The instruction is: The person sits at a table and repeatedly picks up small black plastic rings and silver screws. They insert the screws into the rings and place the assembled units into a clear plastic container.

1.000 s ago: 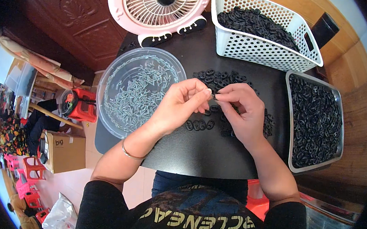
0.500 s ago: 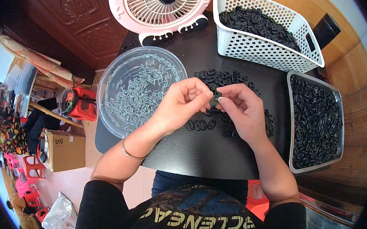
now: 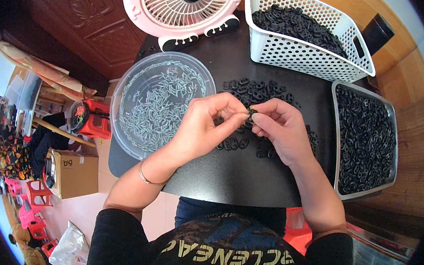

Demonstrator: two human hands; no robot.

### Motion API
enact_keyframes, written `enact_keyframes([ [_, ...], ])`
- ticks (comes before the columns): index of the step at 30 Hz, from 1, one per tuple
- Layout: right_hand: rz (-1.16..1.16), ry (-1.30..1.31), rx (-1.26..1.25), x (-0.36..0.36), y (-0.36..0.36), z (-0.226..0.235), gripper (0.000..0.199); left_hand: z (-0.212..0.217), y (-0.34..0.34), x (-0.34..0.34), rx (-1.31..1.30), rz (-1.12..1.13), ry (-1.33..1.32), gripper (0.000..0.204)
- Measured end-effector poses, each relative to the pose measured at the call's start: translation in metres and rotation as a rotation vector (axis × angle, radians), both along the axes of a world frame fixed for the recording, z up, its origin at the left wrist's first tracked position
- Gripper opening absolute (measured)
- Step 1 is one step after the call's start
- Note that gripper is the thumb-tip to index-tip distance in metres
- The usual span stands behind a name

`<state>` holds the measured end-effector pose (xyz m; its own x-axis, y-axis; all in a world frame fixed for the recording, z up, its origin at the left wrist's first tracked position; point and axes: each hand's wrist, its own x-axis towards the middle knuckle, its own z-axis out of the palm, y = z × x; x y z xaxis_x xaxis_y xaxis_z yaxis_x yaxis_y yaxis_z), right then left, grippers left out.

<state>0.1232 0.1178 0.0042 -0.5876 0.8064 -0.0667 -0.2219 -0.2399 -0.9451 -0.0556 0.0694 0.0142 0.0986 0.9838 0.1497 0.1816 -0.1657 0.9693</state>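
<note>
Over the dark table, my left hand [image 3: 206,127] and my right hand [image 3: 285,132] meet fingertip to fingertip. Between the thumb and forefinger of my right hand is a small black oval piece [image 3: 251,116], mostly covered by the fingers. My left thumb and forefinger are pinched against its left side; whatever they hold is too small to make out. Beneath and beyond the hands lie many loose black oval pieces [image 3: 257,89] with holes. Left of my left hand stands a round clear tub [image 3: 116,106] with many short silvery pins [image 3: 161,111] in it.
A white perforated basket [image 3: 297,57] of black pieces stands at the back right. Along the right edge is a metal tray [image 3: 337,137] of similar pieces. A pink fan [image 3: 132,11] stands at the back left. On the floor at left are a cardboard box [image 3: 75,174] and red stools [image 3: 38,193].
My two hands have come together: the left fingertips moved slightly right and down onto the black piece. The right hand shifted slightly downward. The view tilted a little.
</note>
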Motion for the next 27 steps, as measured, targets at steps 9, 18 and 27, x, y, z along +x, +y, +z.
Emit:
enact_keyframes([
  [9, -0.171, -0.1, 0.323, -0.008, -0.006, -0.002, 0.012, 0.003, 0.005, -0.004, -0.159, -0.036, -0.097, 0.021],
  [18, -0.208, -0.12, 0.457, -0.01, -0.007, -0.005, 0.012, -0.002, 0.006, -0.002, -0.18, -0.059, -0.145, 0.018],
  [27, -0.151, -0.131, 0.29, -0.008, -0.008, 0.004, 0.012, -0.004, 0.003, 0.0, -0.099, -0.015, -0.156, 0.007],
])
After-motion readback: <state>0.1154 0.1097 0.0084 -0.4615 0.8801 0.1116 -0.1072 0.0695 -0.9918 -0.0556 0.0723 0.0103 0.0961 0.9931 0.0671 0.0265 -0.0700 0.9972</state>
